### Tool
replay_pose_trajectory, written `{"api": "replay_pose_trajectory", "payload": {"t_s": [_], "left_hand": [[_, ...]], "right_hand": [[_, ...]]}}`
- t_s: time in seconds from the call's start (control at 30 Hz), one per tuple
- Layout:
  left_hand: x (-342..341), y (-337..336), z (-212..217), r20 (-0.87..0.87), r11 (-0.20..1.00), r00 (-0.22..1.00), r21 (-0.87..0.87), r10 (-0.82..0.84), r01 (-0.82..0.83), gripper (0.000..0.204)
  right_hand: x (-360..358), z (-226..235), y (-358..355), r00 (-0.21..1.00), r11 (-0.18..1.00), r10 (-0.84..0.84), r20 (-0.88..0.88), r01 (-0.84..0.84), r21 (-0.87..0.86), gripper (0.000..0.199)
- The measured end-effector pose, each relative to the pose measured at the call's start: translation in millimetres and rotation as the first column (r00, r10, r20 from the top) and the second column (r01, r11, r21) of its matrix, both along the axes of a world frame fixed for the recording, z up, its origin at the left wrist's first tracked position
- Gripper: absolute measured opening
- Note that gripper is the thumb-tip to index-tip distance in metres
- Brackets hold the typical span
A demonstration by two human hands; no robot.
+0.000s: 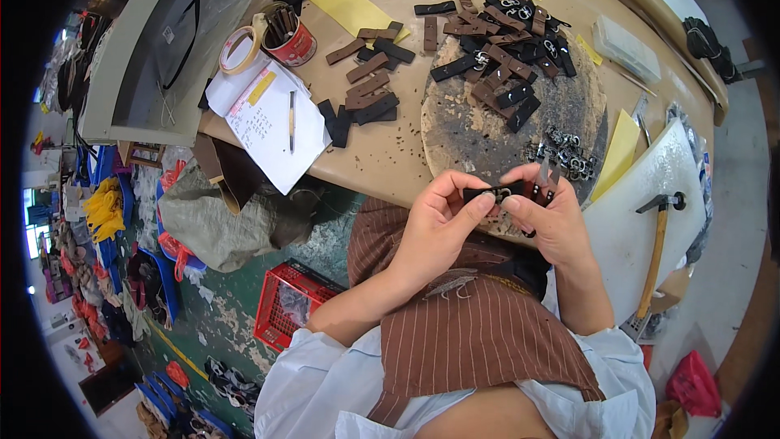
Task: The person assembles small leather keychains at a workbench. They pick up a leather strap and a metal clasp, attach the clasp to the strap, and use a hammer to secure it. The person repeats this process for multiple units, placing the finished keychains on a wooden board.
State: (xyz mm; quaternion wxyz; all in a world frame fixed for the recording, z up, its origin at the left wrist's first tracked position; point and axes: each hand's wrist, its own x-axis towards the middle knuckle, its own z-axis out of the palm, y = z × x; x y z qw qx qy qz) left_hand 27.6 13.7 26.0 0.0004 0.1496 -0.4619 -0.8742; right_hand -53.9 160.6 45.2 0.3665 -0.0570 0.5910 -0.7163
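Both my hands are closed on a short black strap [473, 194] with a small silver metal fitting at its middle. My left hand [439, 223] pinches its left end between thumb and fingers. At the other end, my right hand [561, 232] pinches the strap and also keeps a pair of small snips [546, 183] in the fingers, blades pointing away from me. Just beyond the right hand, a heap of silver metal fittings [569, 150] lies on the worn round board [455, 134]. A larger pile of brown and black straps [504, 49], some with rings, lies farther back.
Left on the table [366, 167] are a notebook [264, 134] with a pen, a tape roll [239, 50] and a red tin [296, 47] of brown strips. A hammer [656, 252] rests on a white slab [617, 236] at right. Below stands a red crate [284, 301].
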Motion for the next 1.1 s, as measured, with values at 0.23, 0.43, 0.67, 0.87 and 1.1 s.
{"api": "replay_pose_trajectory", "payload": {"t_s": [0.23, 0.43, 0.67, 0.87, 1.1], "left_hand": [[3.0, -7.4, -7.1, -0.335, 0.95, 0.938, -0.313, -0.088, -0.022, 0.019], [7.5, -2.9, 0.8, -0.329, 0.855, 0.944, -0.498, -0.031, -0.145, 0.012], [9.0, -2.4, 6.7, -0.317, 0.944, 0.944, -0.331, -0.092, -0.019, 0.016], [5.6, -2.8, 11.1, -0.093, 0.995, 0.991, -0.036, -0.096, 0.093, 0.013], [-1.1, -6.8, -0.7, 0.023, 0.978, 0.999, -0.206, -0.023, 0.028, 0.016]], "right_hand": [[3.1, 0.4, 3.1, 0.986, 1.0, -0.017, -0.165, 0.013, -0.025, 0.018], [1.5, 1.1, 4.2, 0.96, 0.988, -0.031, -0.28, -0.013, -0.155, 0.02], [3.3, 7.7, 7.5, 0.935, 0.998, 0.011, -0.355, -0.034, -0.059, 0.022], [4.0, 11.8, 3.8, 0.998, 0.999, -0.004, -0.057, 0.001, -0.044, 0.024], [-0.2, -0.9, 3.1, 0.997, 0.998, -0.034, 0.067, 0.037, -0.041, 0.02]]}}
